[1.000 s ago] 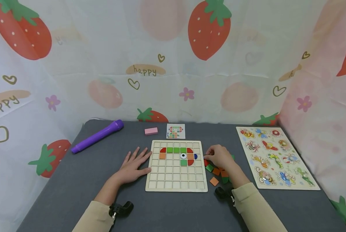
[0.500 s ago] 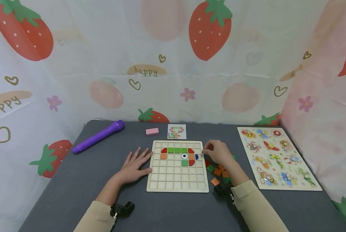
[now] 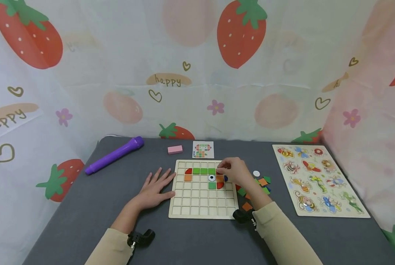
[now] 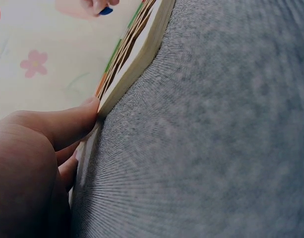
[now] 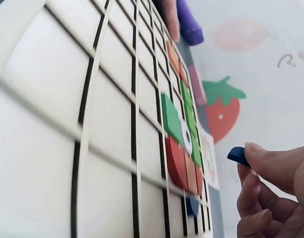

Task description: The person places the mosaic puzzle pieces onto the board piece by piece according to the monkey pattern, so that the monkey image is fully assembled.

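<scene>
My right hand (image 3: 238, 172) is over the upper right part of the gridded wooden board (image 3: 190, 202). In the right wrist view its thumb and index finger pinch a small blue half-round tile (image 5: 237, 155), held above the board. My left hand (image 3: 151, 195) lies spread on the table, its fingertips and thumb at the board's left edge. On the board, a row of green tiles (image 3: 204, 171) has a red rounded tile (image 3: 188, 171) at its left end. An eye tile (image 3: 212, 178) and an orange tile (image 3: 187, 177) sit below. Another blue half-round tile (image 5: 192, 206) lies beside the red and orange tiles.
Loose coloured tiles (image 3: 247, 207) and a white round piece (image 3: 256, 173) lie right of the board, partly hidden by my right forearm. Behind it are a pattern card (image 3: 203, 150) and a pink block (image 3: 175, 149). A purple microphone-shaped tube (image 3: 114, 155) and an insect puzzle board (image 3: 316, 180) flank it.
My right hand has moved left from the loose tiles, past the board's right edge, to over its upper right cells. The left hand keeps its place at the board.
</scene>
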`<action>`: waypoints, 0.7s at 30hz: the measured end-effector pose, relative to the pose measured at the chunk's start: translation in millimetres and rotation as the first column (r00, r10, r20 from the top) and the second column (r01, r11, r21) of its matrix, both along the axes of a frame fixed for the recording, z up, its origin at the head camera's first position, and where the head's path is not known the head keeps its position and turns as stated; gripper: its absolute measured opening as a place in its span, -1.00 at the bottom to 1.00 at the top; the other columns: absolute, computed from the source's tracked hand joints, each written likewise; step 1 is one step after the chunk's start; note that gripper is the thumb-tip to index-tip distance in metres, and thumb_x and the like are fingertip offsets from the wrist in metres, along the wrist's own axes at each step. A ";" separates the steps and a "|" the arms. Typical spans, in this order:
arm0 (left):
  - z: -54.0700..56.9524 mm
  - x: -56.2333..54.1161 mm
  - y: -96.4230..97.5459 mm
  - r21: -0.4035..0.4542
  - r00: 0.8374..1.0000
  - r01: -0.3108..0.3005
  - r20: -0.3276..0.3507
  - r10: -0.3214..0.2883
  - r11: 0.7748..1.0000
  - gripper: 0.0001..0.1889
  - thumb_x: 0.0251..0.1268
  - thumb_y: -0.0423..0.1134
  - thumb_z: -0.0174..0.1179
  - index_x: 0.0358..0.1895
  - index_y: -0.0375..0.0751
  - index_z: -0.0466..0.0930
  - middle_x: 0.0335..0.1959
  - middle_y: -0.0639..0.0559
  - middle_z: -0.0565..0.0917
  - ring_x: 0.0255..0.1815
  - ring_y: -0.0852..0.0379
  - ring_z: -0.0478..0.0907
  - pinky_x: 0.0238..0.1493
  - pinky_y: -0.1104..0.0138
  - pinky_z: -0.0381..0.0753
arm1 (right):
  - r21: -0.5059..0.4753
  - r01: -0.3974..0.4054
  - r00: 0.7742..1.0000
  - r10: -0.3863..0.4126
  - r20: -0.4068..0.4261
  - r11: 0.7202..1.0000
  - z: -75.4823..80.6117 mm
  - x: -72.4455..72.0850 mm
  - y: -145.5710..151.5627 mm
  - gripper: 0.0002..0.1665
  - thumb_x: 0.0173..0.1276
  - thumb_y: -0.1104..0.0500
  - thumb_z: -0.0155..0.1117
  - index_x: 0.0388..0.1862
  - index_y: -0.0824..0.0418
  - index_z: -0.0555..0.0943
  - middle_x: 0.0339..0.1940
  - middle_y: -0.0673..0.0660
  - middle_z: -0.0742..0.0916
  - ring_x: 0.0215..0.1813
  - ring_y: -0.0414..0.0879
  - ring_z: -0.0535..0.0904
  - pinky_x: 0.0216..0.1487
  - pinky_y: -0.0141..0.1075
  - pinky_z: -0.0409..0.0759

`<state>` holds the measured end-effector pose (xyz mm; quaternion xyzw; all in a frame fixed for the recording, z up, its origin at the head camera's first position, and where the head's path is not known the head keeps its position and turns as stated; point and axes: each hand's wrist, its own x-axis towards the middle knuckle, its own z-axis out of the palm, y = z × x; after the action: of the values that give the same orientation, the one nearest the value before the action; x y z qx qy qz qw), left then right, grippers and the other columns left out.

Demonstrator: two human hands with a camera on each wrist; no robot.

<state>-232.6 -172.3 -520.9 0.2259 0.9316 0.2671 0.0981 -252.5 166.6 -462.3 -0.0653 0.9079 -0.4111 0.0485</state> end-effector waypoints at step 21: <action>1.4 1.9 0.2 -0.014 1.000 -0.011 -0.002 0.011 1.000 -0.20 0.45 0.25 0.08 0.64 0.09 0.06 0.68 -0.02 -0.01 0.69 -0.22 -0.32 0.56 -0.23 -0.44 | -0.063 -0.101 0.995 0.101 -0.013 0.993 -8.4 -12.8 -67.8 -0.92 0.34 0.11 0.46 -0.37 0.05 0.77 -0.40 -0.02 0.73 -0.33 -0.13 0.58 -0.31 -0.27 0.54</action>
<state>-230.7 -172.1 -519.5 0.2205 0.9348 0.2610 0.0974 -265.4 98.8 -470.8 -0.1148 0.8901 -0.4366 0.0626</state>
